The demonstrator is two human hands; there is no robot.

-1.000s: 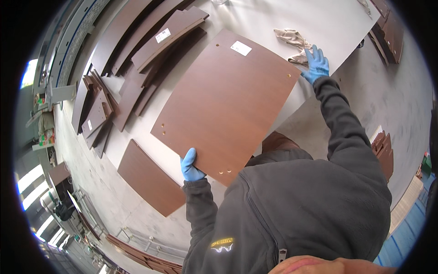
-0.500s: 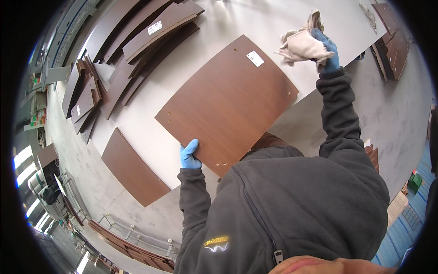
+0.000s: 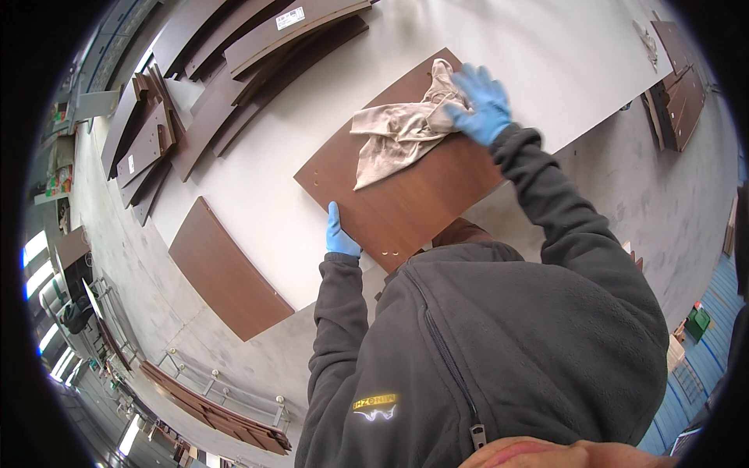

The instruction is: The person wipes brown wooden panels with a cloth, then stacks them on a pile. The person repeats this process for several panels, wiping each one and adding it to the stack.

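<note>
The brown panel [image 3: 421,201] lies over the near edge of the white table [image 3: 265,195]; a crumpled pale cloth [image 3: 394,140] covers its middle; the left hand [image 3: 342,235] grasps its left edge, thumb on top; the right hand [image 3: 482,103] is unclenched, fingers spread against the cloth; dark boards [image 3: 207,129] are piled leftward.

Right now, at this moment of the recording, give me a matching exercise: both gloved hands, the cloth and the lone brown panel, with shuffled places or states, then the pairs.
Column one
1. Left hand
2. Right hand
3. Beige cloth
4. Lone brown panel

Column two
A. Crumpled over part of the drilled brown panel
B. Left of the left hand, touched by neither hand
C. Gripping the drilled brown panel's lower-left edge
D. Fingers spread, at the cloth's right end

Pairs: 1-C, 2-D, 3-A, 4-B
</note>
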